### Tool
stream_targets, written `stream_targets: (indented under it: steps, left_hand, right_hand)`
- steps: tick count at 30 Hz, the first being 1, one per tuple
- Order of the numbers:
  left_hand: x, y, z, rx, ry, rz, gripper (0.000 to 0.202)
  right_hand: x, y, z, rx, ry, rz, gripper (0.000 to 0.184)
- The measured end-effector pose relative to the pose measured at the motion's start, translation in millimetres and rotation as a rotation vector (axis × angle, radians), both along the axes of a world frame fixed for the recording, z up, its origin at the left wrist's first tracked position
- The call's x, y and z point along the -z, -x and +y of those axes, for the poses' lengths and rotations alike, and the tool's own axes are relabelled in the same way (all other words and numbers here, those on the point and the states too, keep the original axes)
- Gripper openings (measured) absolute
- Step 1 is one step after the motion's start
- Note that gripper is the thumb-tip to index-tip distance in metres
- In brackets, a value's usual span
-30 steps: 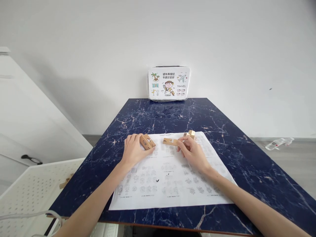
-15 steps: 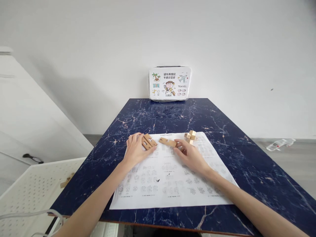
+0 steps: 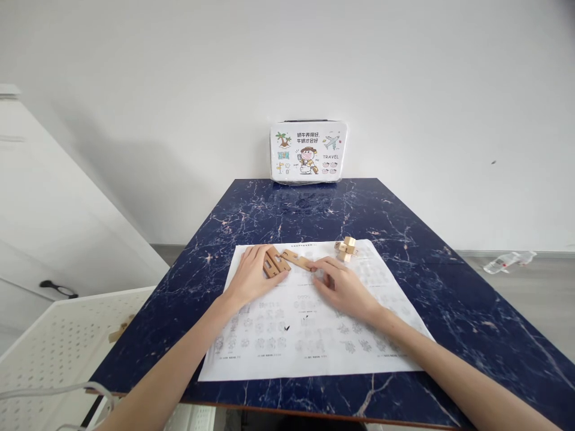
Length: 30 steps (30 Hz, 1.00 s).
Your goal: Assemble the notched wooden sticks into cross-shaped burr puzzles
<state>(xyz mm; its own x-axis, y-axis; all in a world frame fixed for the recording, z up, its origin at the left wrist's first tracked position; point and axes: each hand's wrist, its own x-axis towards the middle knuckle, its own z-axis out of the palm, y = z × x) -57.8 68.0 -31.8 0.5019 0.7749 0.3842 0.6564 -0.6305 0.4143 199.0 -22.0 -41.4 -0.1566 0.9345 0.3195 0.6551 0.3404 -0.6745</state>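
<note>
Wall [image 3: 179,90]: plain white, behind the table.
Table [image 3: 314,215]: dark blue with white veins; a white case [image 3: 308,152] stands at its far edge.
Sheet [image 3: 332,366]: printed white paper, spread near the front.
Left hand [image 3: 251,272]: curled round two notched blocks [image 3: 277,263], side by side over the sheet.
Right hand [image 3: 344,284]: fingers pinched on one end of a notched stick [image 3: 302,262]; its other end is near the blocks, contact unclear.
Cross [image 3: 345,249]: joined wooden pieces, beyond the right hand.
</note>
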Motion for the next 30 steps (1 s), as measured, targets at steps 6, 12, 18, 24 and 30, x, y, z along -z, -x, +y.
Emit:
stream_targets:
  steps: [6, 12, 18, 24, 30]
  left_hand:
    - [-3.8, -1.5, -3.6, -0.022, 0.017, 0.026, 0.056]
    - [-2.9, -6.1, -6.5, -0.118, -0.039, 0.015, 0.051]
    - [-6.2, -7.0, -8.9, -0.120, -0.032, 0.028, 0.049]
    - [-10.0, -9.2, -12.1, -0.076, -0.005, 0.039, 0.044]
    - [-7.7, -10.7, -12.8, -0.158, -0.035, 0.048, 0.047]
  right_hand:
    - [-1.3, 0.8, -2.9, -0.031, -0.004, -0.021, 0.035]
    - [2.1, 1.9, -3.2, -0.029, -0.027, -0.064, 0.030]
    - [2.1, 2.0, -3.5, -0.037, -0.043, -0.103, 0.033]
    - [1.5, 2.8, -5.1, -0.090, -0.023, -0.071, 0.033]
    - [2.1, 5.5, -3.7, 0.017, -0.014, 0.018, 0.029]
